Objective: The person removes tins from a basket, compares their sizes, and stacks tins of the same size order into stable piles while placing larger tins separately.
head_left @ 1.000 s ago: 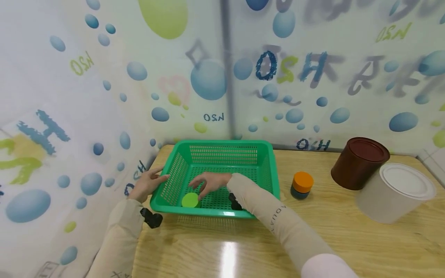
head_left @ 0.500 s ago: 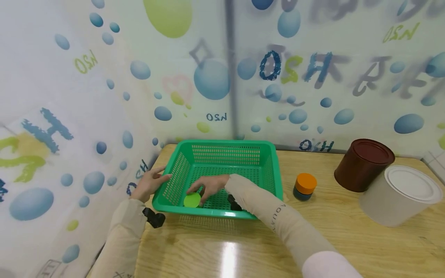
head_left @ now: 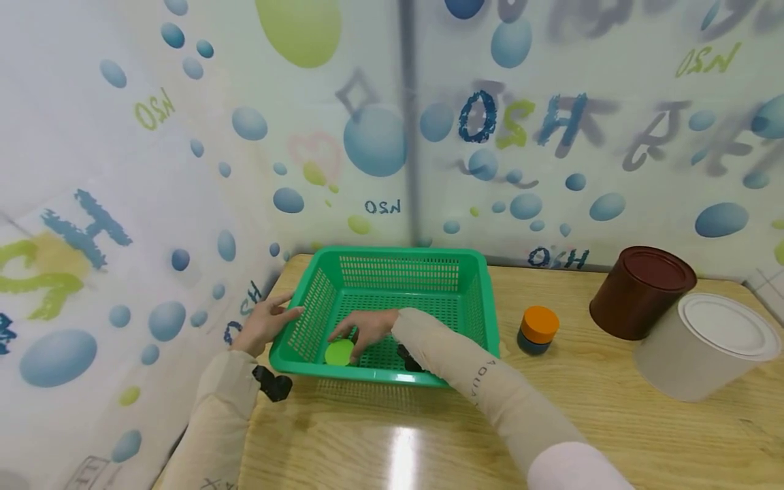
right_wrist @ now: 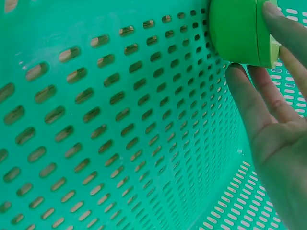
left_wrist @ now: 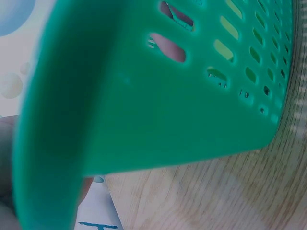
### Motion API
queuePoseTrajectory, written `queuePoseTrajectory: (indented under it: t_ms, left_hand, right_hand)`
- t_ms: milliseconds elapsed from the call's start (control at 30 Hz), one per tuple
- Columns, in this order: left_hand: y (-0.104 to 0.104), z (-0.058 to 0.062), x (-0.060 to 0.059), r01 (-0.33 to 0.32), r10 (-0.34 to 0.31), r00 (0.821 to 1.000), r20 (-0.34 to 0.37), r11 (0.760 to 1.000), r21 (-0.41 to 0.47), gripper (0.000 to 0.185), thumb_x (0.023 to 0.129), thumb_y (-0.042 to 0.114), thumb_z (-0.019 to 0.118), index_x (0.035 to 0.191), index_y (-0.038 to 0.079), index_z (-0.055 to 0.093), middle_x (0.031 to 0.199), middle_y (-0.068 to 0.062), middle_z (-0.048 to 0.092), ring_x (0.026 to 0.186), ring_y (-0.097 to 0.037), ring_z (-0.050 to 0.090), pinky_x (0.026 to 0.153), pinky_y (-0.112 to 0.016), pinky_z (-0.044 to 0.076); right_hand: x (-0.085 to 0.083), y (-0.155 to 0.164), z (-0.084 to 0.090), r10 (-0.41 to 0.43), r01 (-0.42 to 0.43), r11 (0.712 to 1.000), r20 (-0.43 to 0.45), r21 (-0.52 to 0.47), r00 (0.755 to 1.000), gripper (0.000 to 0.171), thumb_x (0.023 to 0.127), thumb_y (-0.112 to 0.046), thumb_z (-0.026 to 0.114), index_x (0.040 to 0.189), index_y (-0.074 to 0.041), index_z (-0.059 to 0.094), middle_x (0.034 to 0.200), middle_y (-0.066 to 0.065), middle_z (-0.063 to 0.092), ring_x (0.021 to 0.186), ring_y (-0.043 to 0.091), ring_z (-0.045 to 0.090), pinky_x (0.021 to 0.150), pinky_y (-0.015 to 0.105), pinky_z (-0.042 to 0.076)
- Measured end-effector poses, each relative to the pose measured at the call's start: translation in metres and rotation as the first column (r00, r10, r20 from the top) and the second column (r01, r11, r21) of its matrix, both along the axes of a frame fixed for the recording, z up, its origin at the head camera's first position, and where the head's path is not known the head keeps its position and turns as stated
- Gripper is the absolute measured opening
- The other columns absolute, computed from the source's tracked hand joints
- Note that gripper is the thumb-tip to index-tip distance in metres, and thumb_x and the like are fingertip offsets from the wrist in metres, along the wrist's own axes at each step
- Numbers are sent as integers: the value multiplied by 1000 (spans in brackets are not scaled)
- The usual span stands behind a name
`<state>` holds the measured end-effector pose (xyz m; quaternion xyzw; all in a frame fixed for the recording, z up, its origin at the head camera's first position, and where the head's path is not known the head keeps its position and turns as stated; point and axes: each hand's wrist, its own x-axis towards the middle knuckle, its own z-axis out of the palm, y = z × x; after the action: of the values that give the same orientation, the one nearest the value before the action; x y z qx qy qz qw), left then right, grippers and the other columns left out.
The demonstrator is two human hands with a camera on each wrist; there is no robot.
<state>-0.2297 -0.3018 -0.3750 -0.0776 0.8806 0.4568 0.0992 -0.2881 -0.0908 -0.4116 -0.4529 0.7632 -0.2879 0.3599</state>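
A green plastic basket [head_left: 401, 252] with slotted sides stands on the wooden table. My left hand [head_left: 260, 328] grips its left rim, thumb toward the inside. In the left wrist view, the basket's wall [left_wrist: 168, 110] hides most of that hand. My right hand [head_left: 369, 328] reaches down inside the basket, at the front left corner. It holds a small round lime-green container [right_wrist: 235, 31], with the thumb on one side and the fingers on the other in the right wrist view. From the head view, the container's flat top [head_left: 338, 353] shows beneath the fingers.
Right of the basket stands a small container with an orange lid [head_left: 540, 325] over a dark blue base. Farther right are a brown can [head_left: 637, 299] and a white lidded bucket [head_left: 698, 354], close together. Bubble-patterned walls [head_left: 343, 177] border the table's back and left.
My right hand has lowered toward the lime-green container and its fingers have settled around it. The left hand stays at the basket's rim. The head view has shifted slightly.
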Motion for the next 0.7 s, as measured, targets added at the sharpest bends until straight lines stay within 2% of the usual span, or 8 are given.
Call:
queuePoseTrajectory:
  t_ms: [233, 400, 700]
  left_hand:
    - [-1, 1, 0, 9, -9, 1000, 0, 1000, 12, 65, 90, 32, 52, 142, 8, 22, 125, -31, 39, 91, -28, 58, 72, -35, 51]
    - [0, 0, 0, 9, -9, 1000, -1, 1000, 23, 65, 90, 31, 52, 142, 7, 22, 124, -30, 39, 89, -27, 59, 71, -35, 51]
    - [0, -1, 1, 15, -15, 1000, -11, 999, 28, 61, 90, 30, 52, 141, 7, 25, 124, -30, 40, 82, -21, 60, 67, -33, 52]
  right_hand:
    - [0, 1, 0, -63, 63, 998, -19, 7, 998, 56, 75, -8, 71, 127, -11, 51, 126, 4, 47, 114, 20, 43, 80, 23, 45]
    - [-3, 3, -2, -115, 117, 993, -50, 32, 992, 56, 75, -10, 72, 127, -13, 50, 128, 8, 45, 116, 22, 42, 83, 26, 44]
    - [-7, 13, -1, -199, 201, 979, -52, 33, 979, 58, 76, -10, 71, 128, -10, 48, 128, 12, 45, 116, 23, 42, 83, 27, 44]
